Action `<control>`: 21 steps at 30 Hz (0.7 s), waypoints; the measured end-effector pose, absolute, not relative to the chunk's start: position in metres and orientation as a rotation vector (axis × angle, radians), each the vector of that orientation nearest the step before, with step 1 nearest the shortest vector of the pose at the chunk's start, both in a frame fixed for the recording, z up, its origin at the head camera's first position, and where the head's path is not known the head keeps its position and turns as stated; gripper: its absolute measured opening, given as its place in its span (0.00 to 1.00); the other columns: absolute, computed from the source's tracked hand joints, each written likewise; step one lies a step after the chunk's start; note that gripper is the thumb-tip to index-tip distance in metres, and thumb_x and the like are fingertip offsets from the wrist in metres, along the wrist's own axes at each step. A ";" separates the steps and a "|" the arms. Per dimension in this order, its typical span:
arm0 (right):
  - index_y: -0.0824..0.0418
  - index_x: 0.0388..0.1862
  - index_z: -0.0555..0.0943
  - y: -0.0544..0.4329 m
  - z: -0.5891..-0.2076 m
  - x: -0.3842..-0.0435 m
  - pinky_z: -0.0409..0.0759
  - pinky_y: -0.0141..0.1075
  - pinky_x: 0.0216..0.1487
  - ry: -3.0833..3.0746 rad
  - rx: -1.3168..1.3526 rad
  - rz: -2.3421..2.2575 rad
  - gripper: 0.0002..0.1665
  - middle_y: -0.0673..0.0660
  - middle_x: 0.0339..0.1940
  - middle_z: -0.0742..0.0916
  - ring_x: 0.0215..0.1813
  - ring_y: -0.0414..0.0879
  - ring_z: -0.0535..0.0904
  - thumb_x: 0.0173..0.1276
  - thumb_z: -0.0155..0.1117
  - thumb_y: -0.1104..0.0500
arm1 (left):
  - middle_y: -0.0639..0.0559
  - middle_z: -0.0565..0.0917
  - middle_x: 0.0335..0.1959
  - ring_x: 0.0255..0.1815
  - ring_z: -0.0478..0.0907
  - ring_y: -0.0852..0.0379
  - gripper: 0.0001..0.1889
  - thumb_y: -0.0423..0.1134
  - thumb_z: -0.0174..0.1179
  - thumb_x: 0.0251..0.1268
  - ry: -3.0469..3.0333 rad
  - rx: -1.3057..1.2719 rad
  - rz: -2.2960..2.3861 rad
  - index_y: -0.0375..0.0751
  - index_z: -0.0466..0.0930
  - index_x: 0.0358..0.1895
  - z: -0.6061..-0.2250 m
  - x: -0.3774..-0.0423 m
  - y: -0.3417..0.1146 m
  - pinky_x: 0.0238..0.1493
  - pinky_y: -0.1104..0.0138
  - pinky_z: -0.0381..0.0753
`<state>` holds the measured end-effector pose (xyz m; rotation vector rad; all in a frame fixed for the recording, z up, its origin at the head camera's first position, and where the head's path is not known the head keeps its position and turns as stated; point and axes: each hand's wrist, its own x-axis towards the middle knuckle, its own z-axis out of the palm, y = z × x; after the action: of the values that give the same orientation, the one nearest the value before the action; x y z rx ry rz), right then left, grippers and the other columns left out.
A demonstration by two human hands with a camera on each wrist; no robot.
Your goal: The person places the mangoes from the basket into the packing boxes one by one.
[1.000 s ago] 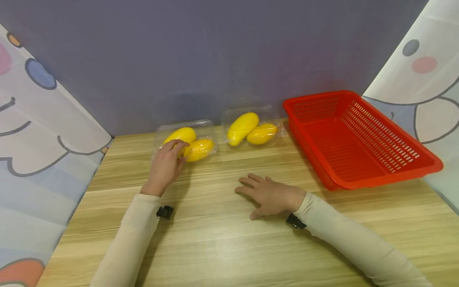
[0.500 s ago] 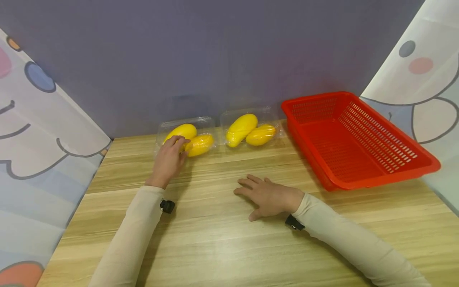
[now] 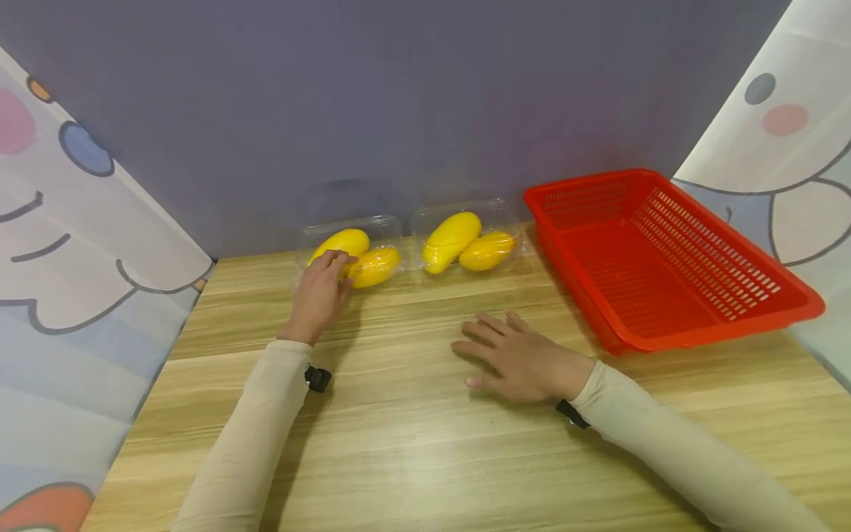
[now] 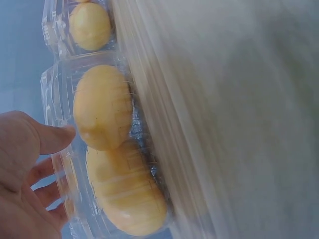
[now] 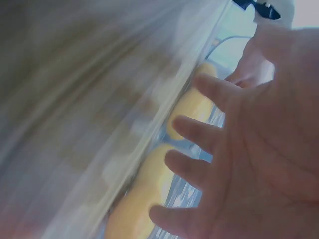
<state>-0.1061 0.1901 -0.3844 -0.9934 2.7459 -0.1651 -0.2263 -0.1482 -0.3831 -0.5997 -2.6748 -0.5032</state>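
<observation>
Two yellow mangoes lie in a clear plastic box at the back left. One mango shows in front; the other mango is partly covered by my left hand. That hand is at the box's near left side, its thumb and loosely bent fingers along the plastic edge. My right hand is spread low above the table in front of the second clear box, holding nothing. The second box also holds two mangoes, a longer mango and a smaller mango.
A red plastic basket with slotted sides stands at the right, close to the second box. The wood-grain table ends at a grey wall behind the boxes. Printed cartoon cloths hang on both sides.
My left hand and the left box have shifted slightly toward the wall, with the box now more level with its neighbour. My right hand has moved a little to the right, fingers spread.
</observation>
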 end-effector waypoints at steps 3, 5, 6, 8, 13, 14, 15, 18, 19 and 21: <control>0.40 0.79 0.59 0.200 -0.384 -0.107 0.40 0.70 0.77 2.825 -0.974 -0.181 0.40 0.55 0.83 0.59 0.84 0.60 0.46 0.73 0.37 0.26 | 0.39 0.76 0.59 0.61 0.73 0.37 0.18 0.30 0.61 0.68 -2.674 -0.603 -0.479 0.37 0.75 0.60 -0.383 -0.227 -0.148 0.66 0.45 0.71; 0.39 0.79 0.59 0.205 -0.385 -0.108 0.37 0.69 0.78 2.865 -0.956 -0.173 0.41 0.56 0.83 0.59 0.84 0.60 0.45 0.73 0.37 0.25 | 0.39 0.76 0.59 0.62 0.72 0.37 0.18 0.31 0.60 0.68 -2.680 -0.602 -0.459 0.37 0.75 0.60 -0.383 -0.228 -0.148 0.67 0.45 0.70; 0.40 0.79 0.59 0.208 -0.386 -0.108 0.35 0.68 0.78 2.882 -0.952 -0.163 0.41 0.55 0.83 0.59 0.84 0.60 0.45 0.72 0.37 0.25 | 0.39 0.75 0.59 0.62 0.72 0.37 0.18 0.31 0.60 0.69 -2.683 -0.602 -0.450 0.37 0.75 0.60 -0.383 -0.228 -0.148 0.68 0.45 0.70; 0.40 0.79 0.59 0.211 -0.387 -0.109 0.34 0.67 0.78 2.914 -0.955 -0.144 0.41 0.56 0.82 0.60 0.84 0.60 0.45 0.72 0.40 0.25 | 0.39 0.75 0.60 0.62 0.71 0.37 0.18 0.31 0.60 0.69 -2.687 -0.602 -0.438 0.37 0.74 0.60 -0.383 -0.229 -0.149 0.69 0.45 0.69; 0.41 0.78 0.61 0.210 -0.391 -0.111 0.37 0.66 0.79 2.990 -1.003 -0.065 0.42 0.56 0.82 0.61 0.83 0.60 0.48 0.71 0.42 0.25 | 0.39 0.75 0.60 0.63 0.71 0.37 0.19 0.32 0.61 0.67 -2.678 -0.607 -0.449 0.36 0.74 0.60 -0.382 -0.229 -0.152 0.69 0.45 0.68; 0.41 0.78 0.62 0.210 -0.391 -0.110 0.37 0.66 0.79 2.999 -1.009 -0.059 0.42 0.56 0.82 0.61 0.83 0.60 0.48 0.71 0.43 0.25 | 0.39 0.75 0.61 0.64 0.71 0.37 0.20 0.32 0.61 0.67 -2.674 -0.610 -0.456 0.37 0.74 0.61 -0.382 -0.229 -0.153 0.69 0.44 0.67; 0.41 0.78 0.62 0.209 -0.392 -0.110 0.37 0.66 0.79 3.006 -1.013 -0.047 0.42 0.56 0.82 0.62 0.83 0.60 0.48 0.71 0.43 0.25 | 0.39 0.75 0.61 0.64 0.70 0.37 0.21 0.32 0.61 0.66 -2.669 -0.614 -0.465 0.37 0.74 0.61 -0.381 -0.229 -0.153 0.69 0.44 0.67; 0.41 0.78 0.63 0.207 -0.392 -0.108 0.37 0.66 0.79 3.000 -1.002 -0.043 0.42 0.57 0.82 0.62 0.83 0.60 0.47 0.70 0.43 0.25 | 0.38 0.74 0.62 0.69 0.66 0.36 0.22 0.32 0.62 0.65 -2.640 -0.615 -0.457 0.38 0.73 0.63 -0.382 -0.225 -0.155 0.71 0.42 0.64; 0.41 0.78 0.62 0.206 -0.392 -0.107 0.36 0.66 0.79 2.994 -0.993 -0.043 0.42 0.56 0.82 0.61 0.84 0.60 0.46 0.70 0.43 0.25 | 0.38 0.74 0.63 0.71 0.64 0.35 0.22 0.32 0.62 0.65 -2.624 -0.609 -0.449 0.39 0.73 0.63 -0.381 -0.223 -0.155 0.71 0.41 0.63; 0.40 0.78 0.61 0.205 -0.392 -0.107 0.36 0.66 0.79 2.986 -0.986 -0.035 0.43 0.56 0.82 0.61 0.84 0.60 0.45 0.70 0.42 0.24 | 0.37 0.73 0.63 0.73 0.60 0.34 0.22 0.32 0.63 0.64 -2.592 -0.607 -0.425 0.39 0.74 0.61 -0.380 -0.215 -0.154 0.71 0.38 0.62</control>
<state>-0.1067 0.2052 -0.3922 -0.9857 2.9861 -0.0352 -0.2145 -0.1537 -0.3802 -0.6074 -2.5919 -0.4254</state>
